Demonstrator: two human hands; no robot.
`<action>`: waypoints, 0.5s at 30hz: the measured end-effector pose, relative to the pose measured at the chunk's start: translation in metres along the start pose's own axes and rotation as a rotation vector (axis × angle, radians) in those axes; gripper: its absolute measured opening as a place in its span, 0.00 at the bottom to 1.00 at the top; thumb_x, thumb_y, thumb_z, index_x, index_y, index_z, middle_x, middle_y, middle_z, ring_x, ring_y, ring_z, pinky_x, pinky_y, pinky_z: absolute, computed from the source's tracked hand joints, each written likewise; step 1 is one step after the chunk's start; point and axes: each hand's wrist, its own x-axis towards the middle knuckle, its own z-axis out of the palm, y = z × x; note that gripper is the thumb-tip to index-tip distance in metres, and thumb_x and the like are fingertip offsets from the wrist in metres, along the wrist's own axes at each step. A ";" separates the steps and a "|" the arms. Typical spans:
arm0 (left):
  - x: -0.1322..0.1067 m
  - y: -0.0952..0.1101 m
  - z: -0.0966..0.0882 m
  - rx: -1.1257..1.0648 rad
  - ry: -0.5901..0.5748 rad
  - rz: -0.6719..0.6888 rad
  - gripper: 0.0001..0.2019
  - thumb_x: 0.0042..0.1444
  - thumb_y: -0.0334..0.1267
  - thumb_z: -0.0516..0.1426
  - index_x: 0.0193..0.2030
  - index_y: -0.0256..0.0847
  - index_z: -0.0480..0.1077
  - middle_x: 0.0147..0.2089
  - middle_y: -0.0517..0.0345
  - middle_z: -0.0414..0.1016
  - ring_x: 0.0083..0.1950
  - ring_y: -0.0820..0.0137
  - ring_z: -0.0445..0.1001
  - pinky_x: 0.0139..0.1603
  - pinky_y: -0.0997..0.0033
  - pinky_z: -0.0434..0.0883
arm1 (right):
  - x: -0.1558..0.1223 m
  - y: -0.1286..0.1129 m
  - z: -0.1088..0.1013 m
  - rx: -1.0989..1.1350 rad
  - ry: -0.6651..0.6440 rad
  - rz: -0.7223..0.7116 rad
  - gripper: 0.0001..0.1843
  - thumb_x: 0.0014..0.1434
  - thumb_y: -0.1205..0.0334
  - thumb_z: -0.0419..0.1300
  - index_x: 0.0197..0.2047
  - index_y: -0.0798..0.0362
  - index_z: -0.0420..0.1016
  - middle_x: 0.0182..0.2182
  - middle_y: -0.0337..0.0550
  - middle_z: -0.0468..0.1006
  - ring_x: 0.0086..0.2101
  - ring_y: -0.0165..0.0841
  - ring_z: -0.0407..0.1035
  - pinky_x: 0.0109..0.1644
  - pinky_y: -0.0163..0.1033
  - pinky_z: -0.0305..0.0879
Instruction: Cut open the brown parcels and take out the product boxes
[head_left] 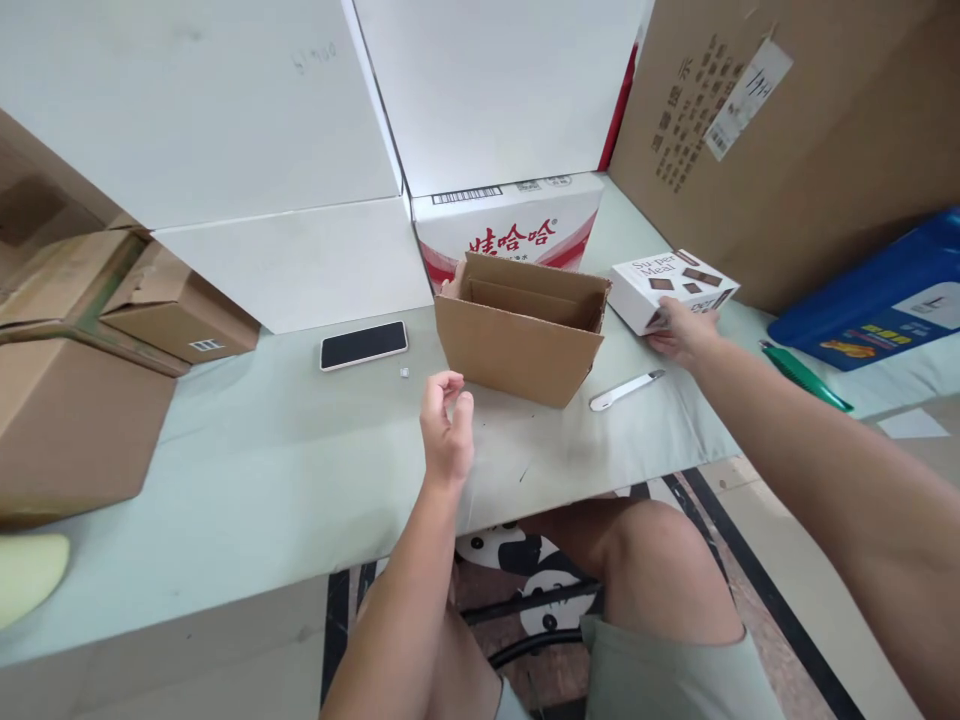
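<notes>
An open brown cardboard box [517, 340] stands in the middle of the pale table [285, 470]. My left hand [446, 425] hovers just in front of its left corner, fingers loosely curled, holding nothing. My right hand [682, 330] reaches out to the right and grips the near edge of a small white "Super Meal" box [660, 285] lying on the table. A white box cutter [626, 390] lies between the cardboard box and my right hand.
A phone [364, 344] lies face down left of the box. White cartons [300, 200] and a red-printed carton [517, 230] line the back. Brown boxes [82, 400] stand at left, a large brown carton [810, 130] at right, with a blue bag [877, 300] and green pen [802, 378].
</notes>
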 end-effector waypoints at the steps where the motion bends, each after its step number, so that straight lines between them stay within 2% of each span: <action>1: 0.001 -0.003 0.001 0.000 -0.010 -0.009 0.13 0.61 0.50 0.59 0.44 0.45 0.69 0.45 0.53 0.74 0.51 0.61 0.75 0.60 0.55 0.73 | 0.004 0.000 0.005 -0.002 -0.004 0.000 0.34 0.69 0.54 0.64 0.69 0.44 0.50 0.44 0.43 0.78 0.32 0.28 0.76 0.33 0.31 0.77; 6: 0.002 -0.015 0.004 -0.004 -0.009 -0.048 0.08 0.60 0.44 0.59 0.44 0.45 0.70 0.45 0.53 0.75 0.52 0.61 0.76 0.61 0.55 0.72 | 0.019 -0.014 0.024 -0.071 -0.008 -0.047 0.42 0.67 0.57 0.68 0.72 0.46 0.46 0.38 0.41 0.79 0.30 0.30 0.75 0.30 0.31 0.75; 11: 0.008 -0.019 0.007 -0.002 0.051 -0.096 0.05 0.61 0.40 0.57 0.43 0.45 0.71 0.42 0.55 0.74 0.51 0.62 0.76 0.57 0.59 0.73 | 0.023 -0.035 0.040 -0.112 -0.038 -0.101 0.46 0.62 0.55 0.72 0.71 0.45 0.47 0.37 0.37 0.79 0.30 0.28 0.75 0.36 0.33 0.76; 13: 0.010 -0.018 0.009 -0.006 0.067 -0.115 0.05 0.62 0.40 0.57 0.43 0.46 0.71 0.42 0.56 0.75 0.51 0.62 0.77 0.56 0.60 0.73 | 0.022 -0.042 0.049 -0.124 -0.054 -0.117 0.47 0.61 0.53 0.72 0.71 0.46 0.47 0.40 0.39 0.80 0.31 0.28 0.75 0.37 0.33 0.75; 15: 0.012 -0.016 0.010 -0.016 0.079 -0.139 0.04 0.62 0.39 0.57 0.42 0.46 0.70 0.42 0.56 0.75 0.49 0.63 0.77 0.54 0.60 0.74 | 0.022 -0.050 0.058 -0.142 -0.061 -0.145 0.50 0.59 0.52 0.72 0.73 0.48 0.45 0.46 0.46 0.81 0.32 0.27 0.75 0.37 0.35 0.74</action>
